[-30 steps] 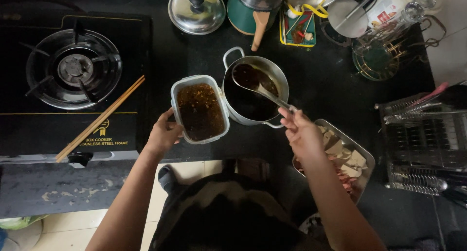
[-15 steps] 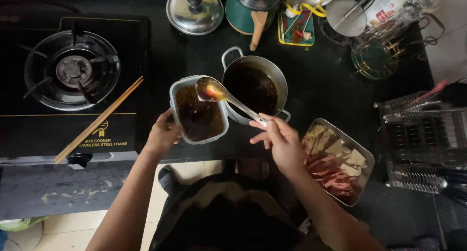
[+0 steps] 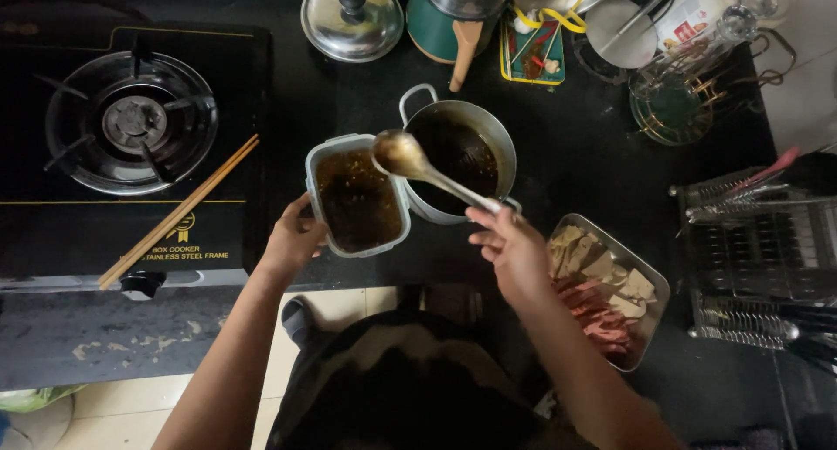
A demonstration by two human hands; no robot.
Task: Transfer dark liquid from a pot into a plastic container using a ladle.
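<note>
just one ladle (image 3: 410, 158), two chopsticks (image 3: 179, 212)

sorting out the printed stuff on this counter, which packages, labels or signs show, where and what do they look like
Stove label: front edge of the black gas stove, left of the left hand; small gold emblem above pale lettering.
White carton: top right, behind the wire rack; white with red and blue print.
Flat packet: top centre, beside the green pot; teal with yellow border.

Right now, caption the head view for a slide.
Right hand holds ladle over sauce tub; left hand steadies it.
</note>
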